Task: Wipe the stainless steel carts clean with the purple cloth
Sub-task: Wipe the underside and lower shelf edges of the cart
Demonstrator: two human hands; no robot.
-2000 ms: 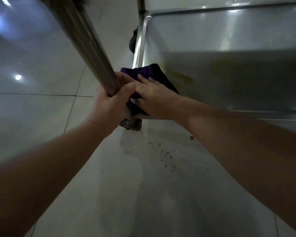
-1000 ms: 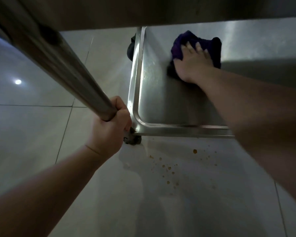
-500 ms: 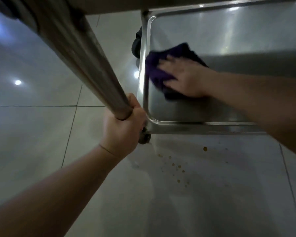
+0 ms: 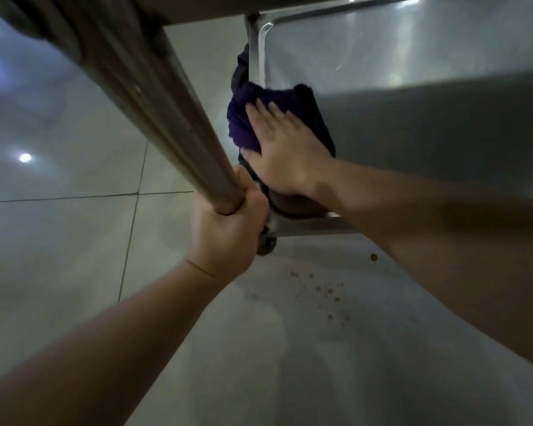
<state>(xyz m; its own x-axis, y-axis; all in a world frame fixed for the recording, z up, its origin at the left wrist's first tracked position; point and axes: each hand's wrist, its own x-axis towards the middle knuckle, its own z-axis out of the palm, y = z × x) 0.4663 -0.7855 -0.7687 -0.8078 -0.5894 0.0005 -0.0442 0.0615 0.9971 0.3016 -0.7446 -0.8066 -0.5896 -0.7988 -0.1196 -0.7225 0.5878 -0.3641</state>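
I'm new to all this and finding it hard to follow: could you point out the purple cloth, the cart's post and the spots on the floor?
purple cloth [image 4: 240, 124], head view, bare left fold.
cart's post [image 4: 166, 118], head view, mid shaft.
floor spots [image 4: 329, 291], head view, one droplet.

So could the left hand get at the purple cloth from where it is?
Probably yes: the left hand grips the cart post right beside the purple cloth, but must let go first.

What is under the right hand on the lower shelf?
The purple cloth lies under the right hand, pressed flat at the left edge of the cart's lower shelf. The steel beneath the cloth is covered, so its state cannot be seen.
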